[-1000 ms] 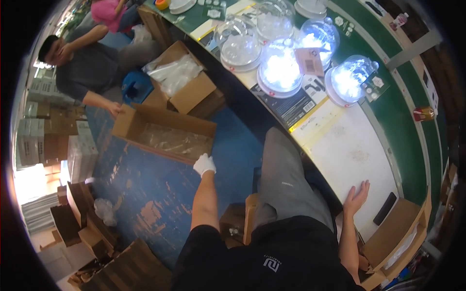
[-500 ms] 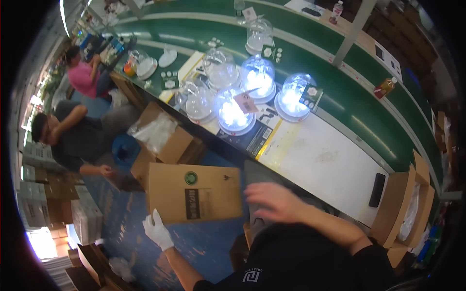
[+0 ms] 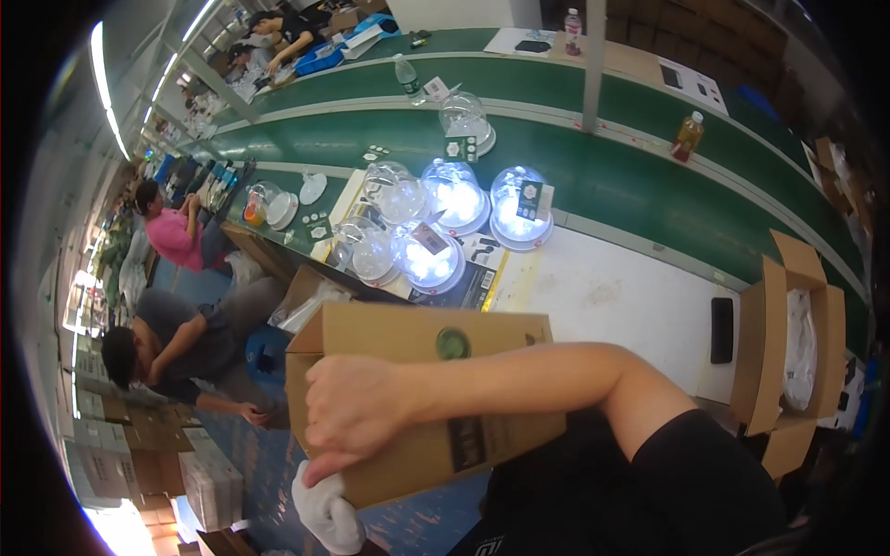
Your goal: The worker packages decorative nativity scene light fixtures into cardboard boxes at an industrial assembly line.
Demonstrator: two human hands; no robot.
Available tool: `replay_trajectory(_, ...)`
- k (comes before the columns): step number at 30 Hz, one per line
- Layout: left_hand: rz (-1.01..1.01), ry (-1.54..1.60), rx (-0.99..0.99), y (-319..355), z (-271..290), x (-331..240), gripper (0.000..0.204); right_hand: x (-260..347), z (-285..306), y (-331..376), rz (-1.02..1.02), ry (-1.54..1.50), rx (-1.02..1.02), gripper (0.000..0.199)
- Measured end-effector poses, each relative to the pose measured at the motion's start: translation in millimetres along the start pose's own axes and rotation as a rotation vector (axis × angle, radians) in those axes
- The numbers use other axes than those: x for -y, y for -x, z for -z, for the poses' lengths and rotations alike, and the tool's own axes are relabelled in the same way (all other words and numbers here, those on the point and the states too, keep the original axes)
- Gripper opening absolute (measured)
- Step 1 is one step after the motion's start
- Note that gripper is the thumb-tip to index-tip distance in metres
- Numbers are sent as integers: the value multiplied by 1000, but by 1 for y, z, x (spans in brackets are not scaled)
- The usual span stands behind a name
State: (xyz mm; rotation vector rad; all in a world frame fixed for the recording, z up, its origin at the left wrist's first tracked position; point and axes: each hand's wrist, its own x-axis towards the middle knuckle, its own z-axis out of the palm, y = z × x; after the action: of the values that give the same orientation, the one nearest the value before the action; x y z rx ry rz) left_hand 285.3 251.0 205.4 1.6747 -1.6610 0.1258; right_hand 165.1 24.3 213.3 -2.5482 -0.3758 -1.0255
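Brown carton point(image 3: 399, 332) is in front of the counter point(image 3: 603, 301), off its near edge and over the blue floor, broad face up toward the head camera. Left grip point(image 3: 329, 514), white glove, is curled around the carton's lower left corner: grasping. Right grip point(image 3: 357, 410), bare, lies across the left edge, forearm over the face, thumb pointing down by the glove. Its fingertips are hidden, so can't tell if it's clenched on the edge or just pressing.

Handling, my read: corrugated board, stiff across panels, softer at flaps and open ends. Light if empty; contents not visible, so weight unknown. Dry board, low slip risk. Best hold: opposite lower corners or bottom edges, both sides. Flaps will fold under load. One-end hold will let the far end sag.

Watch clearance: lit domes point(image 3: 428, 262) sit near the counter's near edge, just beyond the carton. They look fragile. Second carton point(image 3: 748, 366), open, clear bag point(image 3: 799, 347) inside, stands at the counter's right end.
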Motion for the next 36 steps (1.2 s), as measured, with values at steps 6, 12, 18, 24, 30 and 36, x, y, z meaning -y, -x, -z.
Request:
replay_trajectory(6,-205,-114,924,-93,4,-6,46,24,141,105,130,-181,-346,56)
replay_trajectory(12,-375,58,1063,-97,-55,-1,39,135,224,220,-522,164,-444,67)
replay_trajectory(18,-759,384,1379,-127,-117,-88,31,171,269,331,-730,242,-730,78)
replay_trajectory(24,-1024,853,1370,-290,-192,-134,33,203,280,425,-1268,341,-921,74)
replay_trajectory(30,-531,-120,667,-483,-420,-93,35,193,300,447,-1049,291,-813,67)
replay_trajectory(36,-207,-551,798,-509,-587,-35,53,193,320,455,-1178,183,-648,59)
